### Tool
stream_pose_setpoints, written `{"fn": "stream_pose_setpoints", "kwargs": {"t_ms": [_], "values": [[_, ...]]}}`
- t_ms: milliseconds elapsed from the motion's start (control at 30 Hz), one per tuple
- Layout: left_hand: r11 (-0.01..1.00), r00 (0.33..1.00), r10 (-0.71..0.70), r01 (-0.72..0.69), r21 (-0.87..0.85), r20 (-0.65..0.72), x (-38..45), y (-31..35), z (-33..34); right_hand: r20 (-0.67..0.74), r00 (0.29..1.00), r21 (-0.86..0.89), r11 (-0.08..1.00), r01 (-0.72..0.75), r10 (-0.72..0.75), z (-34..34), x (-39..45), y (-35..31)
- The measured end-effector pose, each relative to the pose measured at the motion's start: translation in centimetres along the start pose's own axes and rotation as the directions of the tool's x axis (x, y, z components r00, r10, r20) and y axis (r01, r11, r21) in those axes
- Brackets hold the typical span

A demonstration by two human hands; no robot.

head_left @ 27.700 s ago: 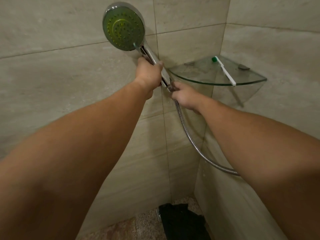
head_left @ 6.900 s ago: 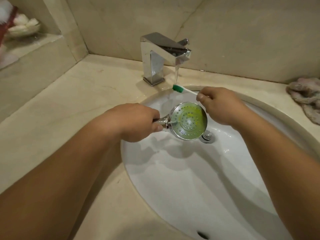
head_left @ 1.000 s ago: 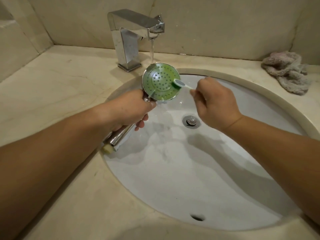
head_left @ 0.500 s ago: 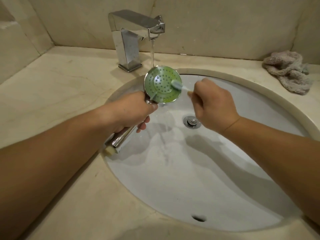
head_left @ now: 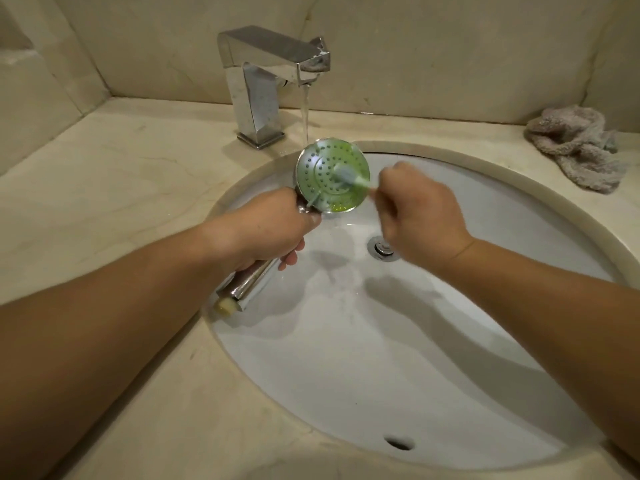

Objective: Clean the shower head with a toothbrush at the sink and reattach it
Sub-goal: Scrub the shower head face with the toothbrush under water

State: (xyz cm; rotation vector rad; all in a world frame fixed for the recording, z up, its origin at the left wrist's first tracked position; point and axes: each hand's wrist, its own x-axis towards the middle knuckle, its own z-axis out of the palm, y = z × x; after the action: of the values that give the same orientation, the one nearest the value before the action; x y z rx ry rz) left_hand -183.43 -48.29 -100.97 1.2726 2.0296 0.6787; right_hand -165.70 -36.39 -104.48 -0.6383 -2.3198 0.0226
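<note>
Scrubbing was mid-way I'd say: left hand [head_left: 268, 230] had its fingers wrapped round the shower head [head_left: 331, 177] handle over the sink [head_left: 519, 174] under the running tap [head_left: 273, 81], right hand [head_left: 420, 216] pinched the toothbrush [head_left: 349, 176] on its face, rinsing and reattaching not done yet.

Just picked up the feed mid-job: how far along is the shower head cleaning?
Done: the shower head is off its hose, its bare threaded end showing, and over the sink. In hand: the left hand grips its handle while the right hand scrubs the green face with the toothbrush, blurred mid-stroke, under water from the tap. Left: finish scrubbing, rinse, shut off the tap, reattach.
</note>
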Motion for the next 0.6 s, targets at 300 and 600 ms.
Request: {"fn": "stream_pose_setpoints", "kwargs": {"t_ms": [300,600], "values": [[0.993,1.000,0.010,-0.008,0.119,-0.011,-0.2,0.5,0.1,0.077,0.994,-0.011,0.997,0.072,-0.071,0.3,0.3,-1.5],[0.958,0.999,0.052,-0.048,0.282,-0.006,-0.5,1.1,0.3,0.109,0.991,-0.097,0.992,0.083,-0.072,-0.4,1.4,-1.8]]}}
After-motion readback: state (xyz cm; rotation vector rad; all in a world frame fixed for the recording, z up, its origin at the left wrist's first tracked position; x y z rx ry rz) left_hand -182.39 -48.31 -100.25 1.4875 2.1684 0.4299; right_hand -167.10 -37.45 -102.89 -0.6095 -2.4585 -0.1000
